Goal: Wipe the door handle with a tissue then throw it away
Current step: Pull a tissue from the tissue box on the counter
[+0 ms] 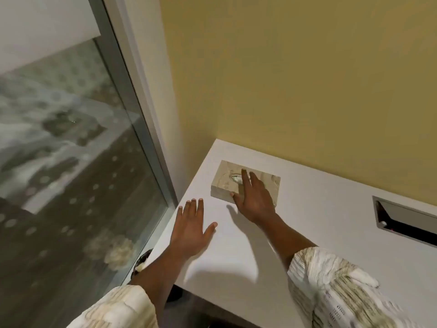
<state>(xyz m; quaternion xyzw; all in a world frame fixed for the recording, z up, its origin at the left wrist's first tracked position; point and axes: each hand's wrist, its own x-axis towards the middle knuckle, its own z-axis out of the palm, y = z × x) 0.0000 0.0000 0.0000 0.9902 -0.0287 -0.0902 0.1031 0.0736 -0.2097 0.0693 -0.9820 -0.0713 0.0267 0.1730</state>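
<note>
Head view. White desk (307,245) set in the corner against a yellow wall (295,79); a glass door (71,162) with a grey metal frame stands to the left. A tissue box (224,183), pale and marbled, lies flat on the desk near the wall, its long axis running left-right and slightly away. The oval slot on its top shows partly, just left of the fingers; no tissue can be made out standing up from it.

Right hand (254,200): over the box, fingers spread and extended forward, fingertips at the slot, thumb down by the box's near edge. It pinches nothing yet. Forearm reaches diagonally from lower right, patterned sleeve (331,287) pushed back to mid-forearm.

Left hand (192,228): flat on or just above the bare desk, palm down, fingers spread, holding nothing, just beside the box's near-left corner but apart from it.

Judgement: the step in hand is drawing a tissue. The right hand is nearer; the slot lies directly under and just left of its fingertips, so a small curl and pinch should do. The left hand is placed to steady the box if it lifts.

Door handle: not clearly seen. A dark rounded shape (143,259) at the door's edge, beside the left forearm, may be it; cannot tell.
</note>
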